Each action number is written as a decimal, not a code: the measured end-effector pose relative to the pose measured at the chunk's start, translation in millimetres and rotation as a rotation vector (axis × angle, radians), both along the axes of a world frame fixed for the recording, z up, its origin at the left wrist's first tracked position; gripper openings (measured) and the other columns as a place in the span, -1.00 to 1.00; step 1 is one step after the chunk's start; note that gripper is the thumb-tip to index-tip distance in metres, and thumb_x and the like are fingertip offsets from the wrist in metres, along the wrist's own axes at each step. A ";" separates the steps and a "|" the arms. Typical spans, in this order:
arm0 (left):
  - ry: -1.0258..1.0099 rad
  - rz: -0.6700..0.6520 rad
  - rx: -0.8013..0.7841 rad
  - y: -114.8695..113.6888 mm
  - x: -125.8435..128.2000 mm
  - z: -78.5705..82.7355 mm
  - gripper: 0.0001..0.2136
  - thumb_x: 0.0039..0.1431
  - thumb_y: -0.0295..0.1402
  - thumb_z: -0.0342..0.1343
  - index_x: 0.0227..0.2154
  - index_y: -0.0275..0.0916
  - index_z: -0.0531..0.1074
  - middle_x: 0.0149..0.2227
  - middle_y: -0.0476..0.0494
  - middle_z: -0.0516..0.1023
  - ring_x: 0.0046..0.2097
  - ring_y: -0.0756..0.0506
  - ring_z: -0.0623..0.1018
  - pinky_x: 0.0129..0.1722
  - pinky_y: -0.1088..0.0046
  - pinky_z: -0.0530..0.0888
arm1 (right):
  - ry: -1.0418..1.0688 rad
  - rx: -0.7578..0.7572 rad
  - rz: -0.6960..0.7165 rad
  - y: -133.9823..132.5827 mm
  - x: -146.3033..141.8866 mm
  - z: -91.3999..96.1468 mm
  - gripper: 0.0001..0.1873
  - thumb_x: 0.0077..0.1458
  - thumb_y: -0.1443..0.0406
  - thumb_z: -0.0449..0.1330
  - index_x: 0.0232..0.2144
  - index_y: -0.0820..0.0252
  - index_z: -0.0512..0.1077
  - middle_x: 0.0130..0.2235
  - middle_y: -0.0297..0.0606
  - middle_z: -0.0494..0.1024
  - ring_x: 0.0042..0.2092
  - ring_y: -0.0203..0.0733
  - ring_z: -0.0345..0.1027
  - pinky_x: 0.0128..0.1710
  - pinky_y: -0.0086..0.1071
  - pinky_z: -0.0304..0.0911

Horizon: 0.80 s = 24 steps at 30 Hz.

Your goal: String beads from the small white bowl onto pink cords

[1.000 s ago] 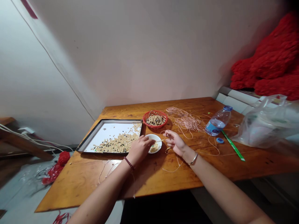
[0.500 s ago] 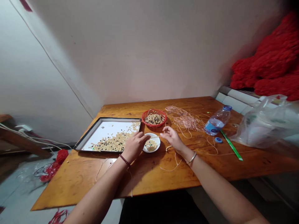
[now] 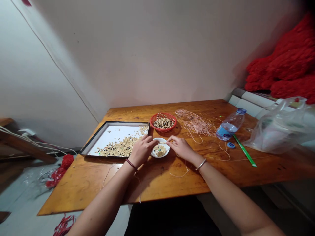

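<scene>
Over a small white bowl (image 3: 168,152), a short string of pale beads (image 3: 161,143) stretches between my two hands. My left hand (image 3: 142,149), with a dark red bead bracelet at the wrist, pinches the string's left end. At its right end my right hand (image 3: 180,147) has thumb and fingertips closed together; the thread there is too fine to see clearly. Loose beads (image 3: 159,150), mostly pale yellow, lie in the bowl. Left of it, a shallow black-edged tray (image 3: 97,135) holds many pale and dark beads (image 3: 120,147), partly hidden behind my left hand.
A red basket (image 3: 163,130) of beaded strings stands behind the bowl. Right of it lie tangled pink cords (image 3: 197,125), a tilted water bottle (image 3: 227,128), a blue cap (image 3: 230,145), a green strip (image 3: 244,151) and a plastic bag (image 3: 268,137). Red yarn (image 3: 287,62) is piled far right.
My right hand has come down and slightly left, its fingers now closed at the string's end by the bowl's rim. My left hand keeps its pinch. The view has shifted slightly.
</scene>
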<state>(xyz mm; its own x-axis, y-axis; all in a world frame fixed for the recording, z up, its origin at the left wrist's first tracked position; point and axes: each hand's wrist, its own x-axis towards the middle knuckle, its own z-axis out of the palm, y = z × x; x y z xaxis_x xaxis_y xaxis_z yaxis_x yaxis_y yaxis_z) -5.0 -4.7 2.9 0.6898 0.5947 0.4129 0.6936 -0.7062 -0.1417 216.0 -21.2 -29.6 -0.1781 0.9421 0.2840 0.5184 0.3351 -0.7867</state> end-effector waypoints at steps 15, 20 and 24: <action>-0.007 0.012 -0.021 1.8 -0.8 -3.4 -0.82 0.29 -0.34 -0.04 -0.21 -0.17 0.47 -0.36 -0.13 0.45 -0.22 -0.12 0.39 -0.37 0.40 0.30 | -0.133 0.001 -0.075 -0.6 -8.0 -10.8 -0.74 0.26 0.14 -0.09 -0.30 0.15 0.31 -0.38 -0.27 0.50 -0.37 -0.23 0.35 -0.39 -0.45 0.10; -0.023 0.025 -0.039 2.7 -1.5 -4.0 -0.79 0.31 -0.31 -0.07 -0.22 -0.17 0.47 -0.36 -0.14 0.45 -0.22 -0.12 0.39 -0.34 0.39 0.32 | -0.328 -0.010 -0.184 -4.3 -10.0 -7.6 -0.71 0.30 0.18 -0.16 -0.26 0.16 0.30 -0.41 -0.23 0.50 -0.41 -0.20 0.33 -0.45 -0.42 -0.03; -0.044 0.044 -0.035 4.4 -4.2 -3.6 -0.78 0.31 -0.31 -0.07 -0.19 -0.16 0.48 -0.33 -0.16 0.46 -0.20 -0.13 0.39 -0.30 0.38 0.33 | -0.366 -0.003 -0.277 -4.3 -5.5 -4.7 -0.66 0.29 0.19 -0.18 -0.34 0.15 0.33 -0.42 -0.21 0.51 -0.41 -0.20 0.32 -0.46 -0.40 -0.09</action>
<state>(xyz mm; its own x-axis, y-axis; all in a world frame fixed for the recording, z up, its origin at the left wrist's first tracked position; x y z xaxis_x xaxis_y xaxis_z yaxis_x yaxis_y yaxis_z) -9.1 -0.3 -0.7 0.6445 0.6386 0.4205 0.7291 -0.6789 -0.0866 210.5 -25.5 -34.3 -0.0070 0.9690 0.2468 0.8322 0.1425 -0.5358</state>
